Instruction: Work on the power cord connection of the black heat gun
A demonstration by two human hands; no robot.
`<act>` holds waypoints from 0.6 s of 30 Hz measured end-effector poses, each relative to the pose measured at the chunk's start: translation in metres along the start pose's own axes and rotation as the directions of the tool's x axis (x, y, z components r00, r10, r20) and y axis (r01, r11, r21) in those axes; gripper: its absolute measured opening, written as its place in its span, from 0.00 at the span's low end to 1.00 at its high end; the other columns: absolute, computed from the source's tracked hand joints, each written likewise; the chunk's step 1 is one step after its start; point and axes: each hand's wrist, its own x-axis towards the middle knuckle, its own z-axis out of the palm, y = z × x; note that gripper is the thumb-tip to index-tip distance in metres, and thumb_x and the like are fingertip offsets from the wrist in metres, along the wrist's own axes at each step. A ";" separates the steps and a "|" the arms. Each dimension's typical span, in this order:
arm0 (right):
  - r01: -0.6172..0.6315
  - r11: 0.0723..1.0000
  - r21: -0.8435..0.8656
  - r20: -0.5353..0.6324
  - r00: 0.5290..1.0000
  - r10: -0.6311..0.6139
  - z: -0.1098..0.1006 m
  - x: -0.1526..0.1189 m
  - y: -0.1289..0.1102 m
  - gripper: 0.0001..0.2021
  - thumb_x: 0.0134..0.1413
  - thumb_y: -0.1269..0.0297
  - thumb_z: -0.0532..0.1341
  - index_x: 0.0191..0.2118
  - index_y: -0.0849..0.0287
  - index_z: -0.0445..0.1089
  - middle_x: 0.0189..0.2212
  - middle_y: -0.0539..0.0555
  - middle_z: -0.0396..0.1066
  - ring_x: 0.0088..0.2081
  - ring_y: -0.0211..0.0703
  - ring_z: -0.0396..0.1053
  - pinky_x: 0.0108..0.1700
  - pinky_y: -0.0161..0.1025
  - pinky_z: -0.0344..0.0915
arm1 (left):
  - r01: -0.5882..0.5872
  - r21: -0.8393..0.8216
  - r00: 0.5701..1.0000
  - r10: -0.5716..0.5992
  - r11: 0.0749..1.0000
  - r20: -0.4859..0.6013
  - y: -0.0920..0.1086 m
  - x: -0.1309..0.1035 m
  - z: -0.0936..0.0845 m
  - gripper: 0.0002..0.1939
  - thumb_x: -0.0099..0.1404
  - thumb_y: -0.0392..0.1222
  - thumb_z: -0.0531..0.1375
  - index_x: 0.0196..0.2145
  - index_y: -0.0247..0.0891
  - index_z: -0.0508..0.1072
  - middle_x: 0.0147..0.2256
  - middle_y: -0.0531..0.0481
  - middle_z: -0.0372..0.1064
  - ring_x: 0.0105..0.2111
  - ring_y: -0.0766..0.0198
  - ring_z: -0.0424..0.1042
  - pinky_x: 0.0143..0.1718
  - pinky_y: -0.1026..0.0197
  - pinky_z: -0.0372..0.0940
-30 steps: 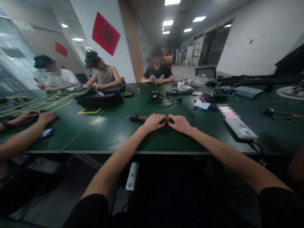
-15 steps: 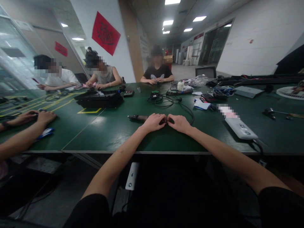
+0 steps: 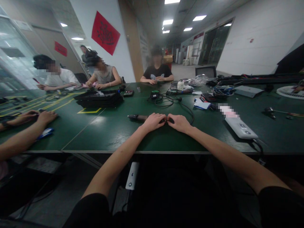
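Because the left hand (image 3: pixel 155 122) and right hand (image 3: pixel 178 123) nearly meet, fingers curled closed on a dark piece (image 3: pixel 162 121) and black piece (image 3: pixel 171 120), these seem steadied end to end; left, on the table (image 3: pixel 102 134), the tool (image 3: pixel 137 117) lies left-right, tip left, right end hidden.

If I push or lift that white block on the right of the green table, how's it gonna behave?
The white block looks hard-cased, so probably stiff. Lying flat on its broad side, it seems likelier to slide than roll or tip. The dark cord at its near end runs over the edge of the green table, so it may tug back.
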 end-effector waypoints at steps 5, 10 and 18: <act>0.007 1.000 0.002 -0.004 1.000 -0.007 0.000 0.000 0.000 0.09 0.67 0.57 0.59 0.48 0.51 0.71 0.38 0.52 0.79 0.38 0.49 0.75 0.36 0.38 0.55 | 0.004 0.002 1.000 -0.004 1.000 -0.001 0.001 0.000 0.000 0.11 0.74 0.49 0.59 0.50 0.43 0.70 0.44 0.48 0.76 0.46 0.54 0.75 0.49 0.53 0.61; 0.010 1.000 0.004 -0.007 1.000 -0.010 -0.001 0.000 0.000 0.09 0.67 0.57 0.60 0.48 0.51 0.71 0.38 0.52 0.79 0.38 0.49 0.75 0.36 0.38 0.55 | 0.001 0.005 1.000 -0.001 1.000 -0.006 0.002 -0.001 -0.001 0.10 0.74 0.47 0.58 0.50 0.44 0.70 0.44 0.49 0.76 0.46 0.55 0.75 0.49 0.53 0.61; 0.011 1.000 0.010 -0.005 1.000 -0.011 0.000 0.000 0.001 0.09 0.67 0.57 0.60 0.48 0.51 0.71 0.39 0.52 0.79 0.39 0.49 0.75 0.37 0.38 0.56 | -0.001 0.006 1.000 0.001 1.000 -0.004 0.003 -0.001 -0.001 0.11 0.74 0.46 0.57 0.51 0.44 0.70 0.45 0.48 0.76 0.47 0.55 0.74 0.50 0.53 0.61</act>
